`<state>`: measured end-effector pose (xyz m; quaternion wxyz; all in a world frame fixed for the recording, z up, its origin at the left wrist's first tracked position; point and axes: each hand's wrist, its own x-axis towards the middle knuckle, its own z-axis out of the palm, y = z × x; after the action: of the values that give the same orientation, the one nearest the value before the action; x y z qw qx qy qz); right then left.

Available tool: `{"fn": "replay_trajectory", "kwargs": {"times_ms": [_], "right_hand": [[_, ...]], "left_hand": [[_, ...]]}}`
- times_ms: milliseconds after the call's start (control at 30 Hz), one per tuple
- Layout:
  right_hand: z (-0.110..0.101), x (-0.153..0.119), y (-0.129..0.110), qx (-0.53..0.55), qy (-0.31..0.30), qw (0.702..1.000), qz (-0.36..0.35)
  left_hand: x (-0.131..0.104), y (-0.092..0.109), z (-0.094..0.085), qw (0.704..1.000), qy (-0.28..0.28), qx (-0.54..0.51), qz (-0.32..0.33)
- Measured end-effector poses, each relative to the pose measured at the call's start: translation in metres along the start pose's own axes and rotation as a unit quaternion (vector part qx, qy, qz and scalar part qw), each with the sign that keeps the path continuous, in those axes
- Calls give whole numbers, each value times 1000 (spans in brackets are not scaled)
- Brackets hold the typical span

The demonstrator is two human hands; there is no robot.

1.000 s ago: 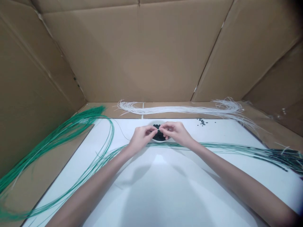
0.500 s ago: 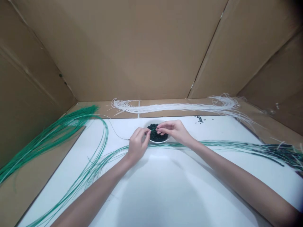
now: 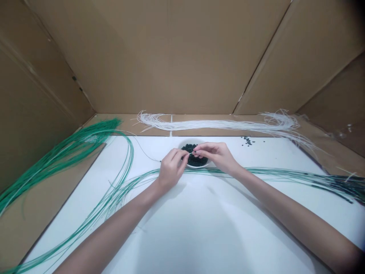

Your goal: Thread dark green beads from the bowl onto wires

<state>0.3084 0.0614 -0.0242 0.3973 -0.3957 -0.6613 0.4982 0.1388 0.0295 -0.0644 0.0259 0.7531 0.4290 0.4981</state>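
Note:
Over a white bowl (image 3: 205, 164) of small dark beads (image 3: 196, 160), my two hands meet, fingertips almost touching. My left hand (image 3: 172, 167) pinches a thin string (image 3: 146, 154), whose pale tip pokes out toward the right. That string trails off to the left, with a small dark bead on it beside the hand. My right hand (image 3: 219, 155) is closed in a pinch at the string's tip. A tiny dark thing, which looks like a bead, shows between its fingertips, partly hidden.
Green strands (image 3: 114, 194) run across the white table (image 3: 182, 228) behind my forearms, their dark ends at right. Another green bundle (image 3: 65, 156) lies at left. White strands (image 3: 211, 125) lie along the back. Loose beads (image 3: 248, 141) sit at back right. Cardboard walls (image 3: 171, 57) enclose the table.
The whole view has shifted slightly, so the scene sits a bit higher and farther right. Both hands stay over the bowl, and the gap between their fingertips looks a little smaller.

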Motion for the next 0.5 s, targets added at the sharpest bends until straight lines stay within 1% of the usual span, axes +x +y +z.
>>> {"fn": "replay_trajectory", "kwargs": {"times_ms": [500], "right_hand": [[0,-1,2,-31,10,999,-5]], "left_hand": [[-2,-1,1,1000,-9,-1,-8]]}}
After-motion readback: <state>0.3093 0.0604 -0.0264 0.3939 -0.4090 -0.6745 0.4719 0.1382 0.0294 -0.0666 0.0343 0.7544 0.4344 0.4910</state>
